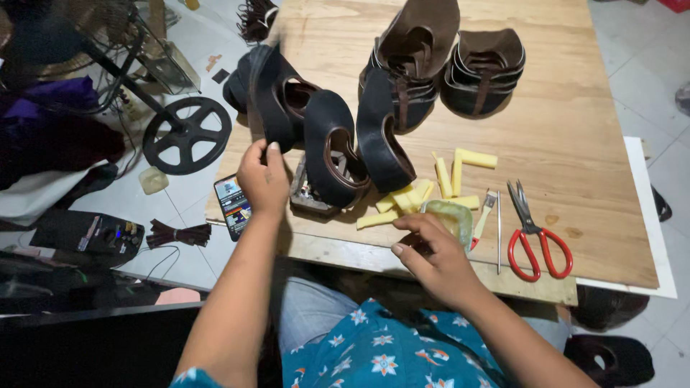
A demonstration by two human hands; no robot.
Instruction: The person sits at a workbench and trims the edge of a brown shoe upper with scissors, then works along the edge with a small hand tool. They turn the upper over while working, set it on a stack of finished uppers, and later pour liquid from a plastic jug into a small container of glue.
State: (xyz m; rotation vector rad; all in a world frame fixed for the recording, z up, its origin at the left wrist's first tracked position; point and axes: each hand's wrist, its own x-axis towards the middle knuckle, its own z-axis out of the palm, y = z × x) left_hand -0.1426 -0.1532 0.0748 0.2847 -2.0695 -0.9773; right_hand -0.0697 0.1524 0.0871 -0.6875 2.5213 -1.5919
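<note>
Fingers of the left hand (263,179) pinch the lower edge of a dark shoe upper (272,97), thumb and fingertips closed on the material, and that piece stands on its edge at the near-left part of the plywood table (575,136), its long axis running up and away from the person, the curved opening facing right. Just right of it, two more dark uppers (356,147) stand on edge in a row, their long axes also pointing away, leaning a little to the left. Over to the right hand (435,255) now: it hovers low over a small greenish plastic tub (451,215) near the front edge of the table, fingers loosely curled and slightly spread, fingertips at the tub's near rim, though whether they truly grip it I cannot tell, since the hand covers that side. Pale yellow foam strips (438,183) lie scattered just behind the tub. Right of it rest a small brush (486,210), a thin metal rod (499,230), and red-handled scissors (535,233), blades pointing away. A phone (233,206) lies at the table's left edge, partly behind the left wrist. Farther back sit two stacks of brown and dark uppers (445,68), the left stack cut off by the top of the frame. Something boxy under the middle uppers is too hidden to make out.
</note>
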